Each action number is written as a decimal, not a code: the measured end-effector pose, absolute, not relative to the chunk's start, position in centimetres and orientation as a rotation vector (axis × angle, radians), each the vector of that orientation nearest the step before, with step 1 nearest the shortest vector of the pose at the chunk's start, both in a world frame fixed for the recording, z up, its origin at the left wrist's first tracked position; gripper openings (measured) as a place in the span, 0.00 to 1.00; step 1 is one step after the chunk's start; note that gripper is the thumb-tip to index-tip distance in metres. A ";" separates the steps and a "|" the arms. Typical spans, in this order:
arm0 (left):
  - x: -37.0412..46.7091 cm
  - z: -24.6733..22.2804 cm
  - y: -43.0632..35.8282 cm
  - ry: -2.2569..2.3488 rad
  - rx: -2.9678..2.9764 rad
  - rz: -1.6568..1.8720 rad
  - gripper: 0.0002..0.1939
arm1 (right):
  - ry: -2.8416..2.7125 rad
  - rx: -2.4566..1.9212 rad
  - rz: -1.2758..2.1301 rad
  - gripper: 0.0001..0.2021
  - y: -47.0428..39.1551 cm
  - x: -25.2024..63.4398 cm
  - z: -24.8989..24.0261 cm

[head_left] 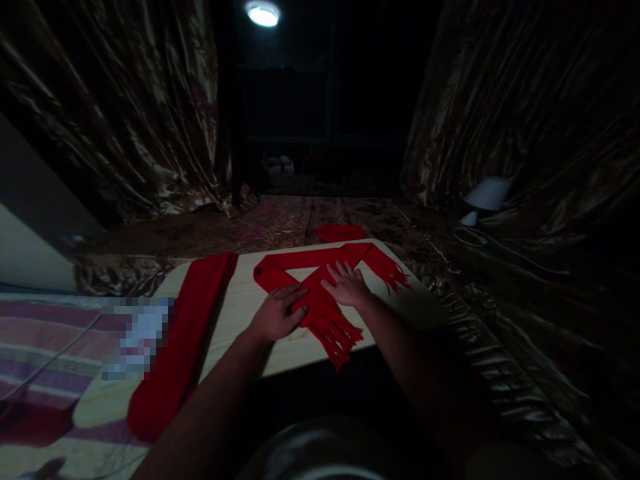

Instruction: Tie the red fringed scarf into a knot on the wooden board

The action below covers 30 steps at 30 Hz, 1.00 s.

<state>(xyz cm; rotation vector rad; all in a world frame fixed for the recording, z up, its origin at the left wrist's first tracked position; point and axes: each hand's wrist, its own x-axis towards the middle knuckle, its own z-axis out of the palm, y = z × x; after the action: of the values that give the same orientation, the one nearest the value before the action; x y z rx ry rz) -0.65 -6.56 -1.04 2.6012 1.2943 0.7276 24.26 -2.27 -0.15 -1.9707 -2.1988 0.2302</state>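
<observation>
A red scarf (pixel 320 297) with fringed ends lies folded across itself on a pale wooden board (pixel 240 313). One fringed end hangs over the board's near edge; the other rests at the far right. My left hand (pixel 279 313) lies on the scarf's left part, its fingers stretched out. On the right part of the scarf, my right hand (pixel 345 283) rests flat with fingers spread. Neither hand grips the cloth. A long folded red cloth (pixel 183 347) runs along the left side of the same board.
Another red item (pixel 341 232) lies beyond the board's far edge. A small white lamp (pixel 487 195) with a cord stands at the right. Long patterned curtains (pixel 165 120) hang on both sides. A striped bed cover (pixel 45 340) spreads at the left. The room is dim.
</observation>
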 end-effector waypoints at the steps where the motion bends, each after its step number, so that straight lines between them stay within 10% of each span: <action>1: -0.7 -1.0 -6.6 1.333 2.583 0.713 0.27 | -2.185 -1.976 0.234 0.38 -2.4 24.3 -0.2; 22: -1.2 -2.1 -5.5 1.447 2.574 0.769 0.27 | -1.922 -2.025 0.176 0.34 -2.5 24.6 -0.5; 30: -1.2 -2.0 -5.3 1.426 2.554 0.850 0.26 | -1.755 -1.920 -0.098 0.17 -3.2 25.8 0.6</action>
<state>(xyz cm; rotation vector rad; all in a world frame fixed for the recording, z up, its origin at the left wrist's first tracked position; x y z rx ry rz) -1.16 -5.30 -1.96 2.5541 1.4258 0.8497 25.76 -3.20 0.61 -1.9195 -1.7554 -0.0976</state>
